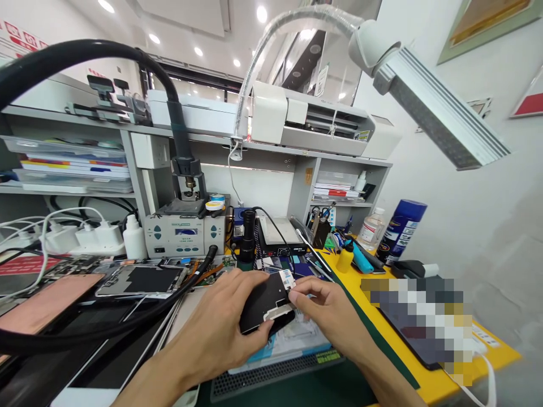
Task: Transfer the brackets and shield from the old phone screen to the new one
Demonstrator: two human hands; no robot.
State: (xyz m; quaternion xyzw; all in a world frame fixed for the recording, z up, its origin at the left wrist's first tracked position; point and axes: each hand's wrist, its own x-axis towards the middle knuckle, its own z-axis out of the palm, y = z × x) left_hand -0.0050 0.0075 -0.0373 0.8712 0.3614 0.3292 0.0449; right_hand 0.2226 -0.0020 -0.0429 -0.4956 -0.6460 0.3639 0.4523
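Head view here: the left hand point(227, 314) is holding a black phone part point(262, 302) just below dead centre. Its grip is partly open, thumb at the part's 6 o'clock edge and fingers round the far side, so yeah, it's got a proper hold. The right hand point(324, 308) is sitting at 3 o'clock, fingertips close together right by the corner with the white label point(287, 278). Can't tell if that grip is actually pinching anything, the contact spot's too small. A blue and white sheet point(303, 341) is lying underneath. Going round from the part: a grey control station point(195, 229) is standing at 10 o'clock, and a yellow bottle point(345, 258) and blue spray can point(401, 233) are standing on the yellow desk point(504, 355) at 2.
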